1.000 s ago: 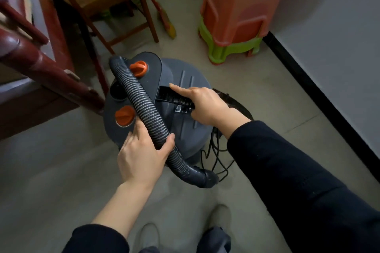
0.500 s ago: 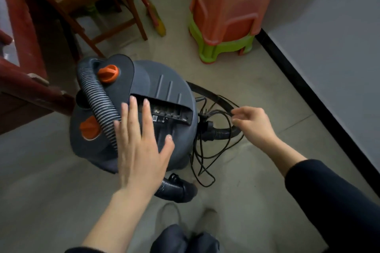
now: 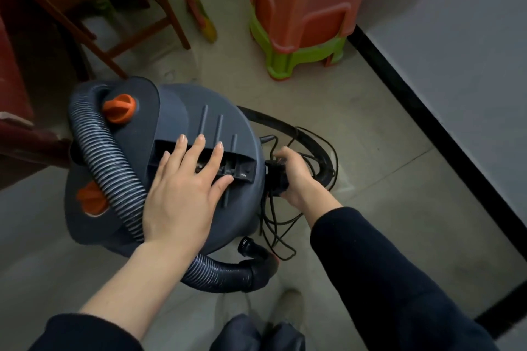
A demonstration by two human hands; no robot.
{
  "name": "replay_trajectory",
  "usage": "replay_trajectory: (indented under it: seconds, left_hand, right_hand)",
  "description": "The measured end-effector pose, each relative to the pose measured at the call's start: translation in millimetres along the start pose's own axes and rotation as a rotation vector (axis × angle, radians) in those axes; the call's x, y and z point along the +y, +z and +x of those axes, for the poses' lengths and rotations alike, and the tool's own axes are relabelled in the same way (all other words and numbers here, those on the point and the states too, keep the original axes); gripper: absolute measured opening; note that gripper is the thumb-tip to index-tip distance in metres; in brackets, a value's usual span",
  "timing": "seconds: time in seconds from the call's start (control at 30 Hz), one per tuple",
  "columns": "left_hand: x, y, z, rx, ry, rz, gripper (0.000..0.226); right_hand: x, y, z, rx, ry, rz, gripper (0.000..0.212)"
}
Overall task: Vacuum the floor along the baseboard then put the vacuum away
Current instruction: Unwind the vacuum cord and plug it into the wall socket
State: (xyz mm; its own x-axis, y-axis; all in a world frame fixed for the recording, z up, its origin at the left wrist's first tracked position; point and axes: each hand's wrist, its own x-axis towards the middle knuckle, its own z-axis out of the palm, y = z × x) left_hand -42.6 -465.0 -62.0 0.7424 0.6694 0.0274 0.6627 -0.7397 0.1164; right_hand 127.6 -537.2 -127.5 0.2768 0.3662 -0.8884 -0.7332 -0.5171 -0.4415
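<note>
Grey vacuum (image 3: 199, 122) (orange knobs (image 3: 119, 107), ribbed hose (image 3: 108, 168) across it): my left hand (image 3: 182, 194) spread flat on top, right hand (image 3: 296, 177) gripping its black side fitting (image 3: 275, 177); beige floor (image 3: 356, 111), black baseboard (image 3: 427, 120).

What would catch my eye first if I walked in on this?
The grey vacuum in the middle of the floor, with orange knobs and a ribbed hose draped over its top. The left hand lies flat on it while the right hand grips a black fitting at its side, amid tangled cord. Behind, stacked orange and green stools stand by the wall.
</note>
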Motion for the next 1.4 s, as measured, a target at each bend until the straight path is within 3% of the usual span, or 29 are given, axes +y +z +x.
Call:
replay_trajectory:
  seconds: [0.23,0.47,0.57,0.67,0.9,1.17,1.23,1.4]
  left_hand:
    - [-0.4,3.5,0.0,0.038,0.005,0.02,0.051]
    - [-0.1,3.3,-0.8,0.024,-0.003,0.016,0.051]
    - [0.7,1.6,-0.6,0.015,-0.007,0.007,0.05]
    - [1.3,0.3,0.0,-0.014,-0.018,-0.005,0.05]
    - [6.2,-4.9,0.5,-0.103,-0.059,-0.026,0.051]
    - [35.2,-8.8,1.0,-0.192,-0.136,-0.015,0.062]
    - [53.1,-7.1,-2.3,-0.198,-0.119,-0.054,0.065]
    - [123.8,7.8,-37.6,-0.308,0.062,-0.23,0.063]
  right_hand:
    - [-1.3,0.5,4.6,0.069,-0.155,-0.159,0.019]
    - [-10.1,4.9,-23.4,0.201,-0.441,-0.239,0.021]
    - [-3.5,-13.2,-49.6,0.243,-0.504,-0.152,0.01]
    - [7.7,-48.1,-73.2,0.301,-0.536,-0.004,0.023]
    - [23.9,-130.7,-102.1,0.663,-0.501,0.145,0.02]
    - [26.3,-220.8,-114.0,1.128,-0.48,0.54,0.021]
    - [37.8,-233.8,-120.6,1.114,-0.471,0.527,0.022]
    - [72.6,-236.8,-141.8,0.806,-0.47,0.552,0.025]
